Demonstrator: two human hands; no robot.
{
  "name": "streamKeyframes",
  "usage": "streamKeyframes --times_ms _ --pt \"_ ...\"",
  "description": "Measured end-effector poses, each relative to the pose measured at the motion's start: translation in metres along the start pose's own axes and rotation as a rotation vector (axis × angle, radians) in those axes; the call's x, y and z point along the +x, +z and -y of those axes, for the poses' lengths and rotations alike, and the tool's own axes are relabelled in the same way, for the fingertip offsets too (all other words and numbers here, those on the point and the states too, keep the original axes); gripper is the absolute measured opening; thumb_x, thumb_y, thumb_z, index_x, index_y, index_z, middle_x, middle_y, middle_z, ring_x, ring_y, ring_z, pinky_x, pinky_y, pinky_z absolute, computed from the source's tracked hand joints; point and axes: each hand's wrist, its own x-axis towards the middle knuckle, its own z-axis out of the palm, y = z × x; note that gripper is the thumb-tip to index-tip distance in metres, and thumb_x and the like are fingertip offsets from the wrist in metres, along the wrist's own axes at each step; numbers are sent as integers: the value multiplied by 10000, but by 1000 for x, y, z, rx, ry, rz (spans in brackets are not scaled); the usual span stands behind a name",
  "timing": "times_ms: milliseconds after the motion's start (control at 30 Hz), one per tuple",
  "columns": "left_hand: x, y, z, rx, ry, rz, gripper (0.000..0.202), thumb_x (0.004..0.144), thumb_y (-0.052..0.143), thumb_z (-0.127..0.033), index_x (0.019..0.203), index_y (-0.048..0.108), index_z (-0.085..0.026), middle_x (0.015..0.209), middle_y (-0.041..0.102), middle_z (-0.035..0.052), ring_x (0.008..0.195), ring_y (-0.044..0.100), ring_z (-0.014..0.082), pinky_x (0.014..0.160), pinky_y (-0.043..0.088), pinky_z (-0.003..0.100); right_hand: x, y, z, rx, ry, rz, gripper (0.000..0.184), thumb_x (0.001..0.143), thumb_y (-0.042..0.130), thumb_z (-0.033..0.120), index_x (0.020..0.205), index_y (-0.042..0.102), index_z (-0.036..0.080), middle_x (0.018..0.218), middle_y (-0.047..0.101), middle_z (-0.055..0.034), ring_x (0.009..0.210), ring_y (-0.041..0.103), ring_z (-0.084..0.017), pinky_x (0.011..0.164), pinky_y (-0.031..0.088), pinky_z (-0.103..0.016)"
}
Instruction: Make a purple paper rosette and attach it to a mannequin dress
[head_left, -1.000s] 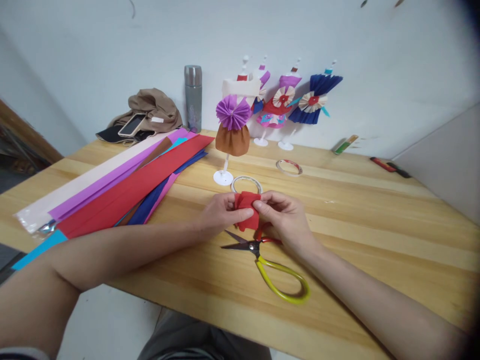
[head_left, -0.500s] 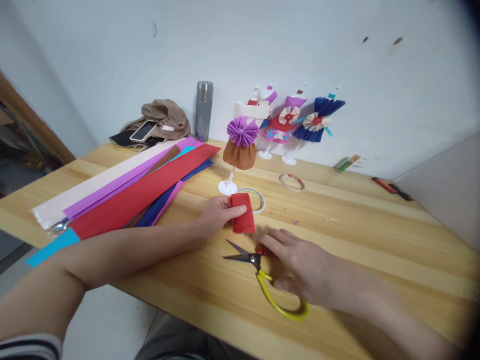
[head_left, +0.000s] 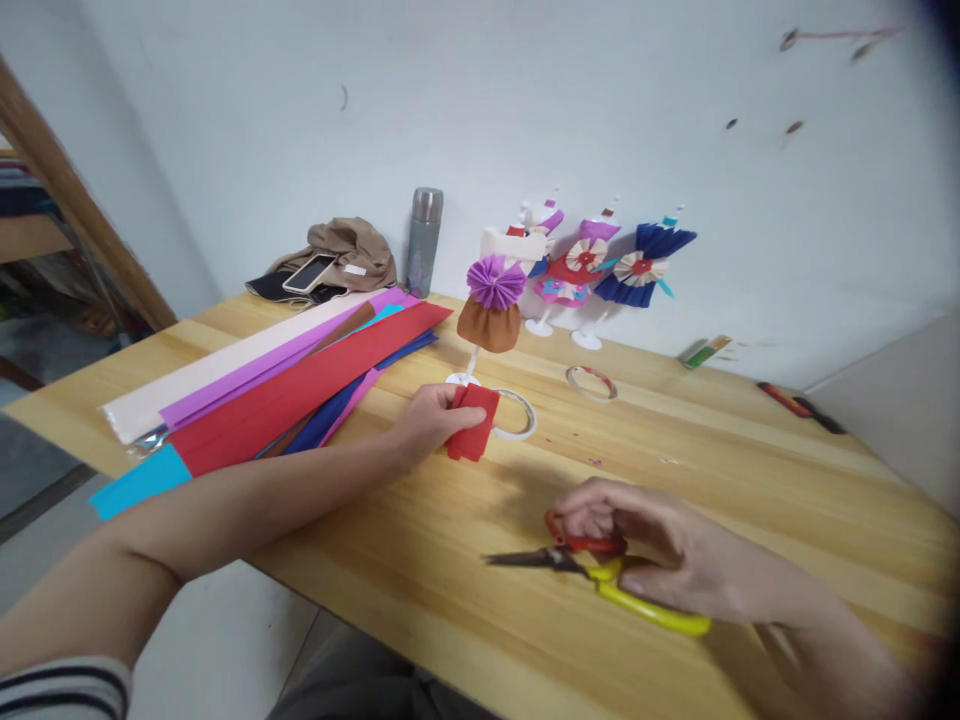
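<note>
My left hand (head_left: 435, 425) pinches a small folded piece of red crepe paper (head_left: 474, 430) between thumb and fingers, above the table. Over the table to its right, my right hand (head_left: 637, 540) grips scissors (head_left: 600, 572) with one red and one yellow handle. Their dark blades are nearly together and point left, apart from the paper. Just behind the red piece lies a roll of tape (head_left: 516, 415). A small dress stand (head_left: 491, 310) with a purple pleated rosette and a brown skirt stands behind my left hand; the paper partly hides its white base.
Long paper strips (head_left: 300, 390) in several colours lie on the left. Farther back are a phone (head_left: 310, 273), a bundled brown cloth (head_left: 352, 250) and a thermos (head_left: 425, 240). More dressed stands (head_left: 637, 265) line the wall. Another tape ring (head_left: 591, 383) and a utility knife (head_left: 799, 407) lie to the right.
My right hand has lifted the scissors and moved right, away from the red paper. The blades, spread apart before, are now nearly closed. My head view has shifted slightly.
</note>
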Motion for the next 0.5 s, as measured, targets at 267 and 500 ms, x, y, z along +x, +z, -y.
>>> streamKeyframes --times_ms 267,500 --pt "-11 14 -6 69 28 116 140 705 692 -218 767 650 -100 612 671 37 456 589 100 386 379 177 24 15 6 470 115 -154 562 476 939 223 925 608 295 778 654 22 702 648 -158 574 505 -248" --pt "-16 15 -8 164 136 282 202 771 681 -289 675 634 -118 514 589 -8 430 509 68 428 368 187 48 43 16 496 168 -144 976 482 925 274 1353 486 272 720 672 45 668 658 -164 645 531 -297"
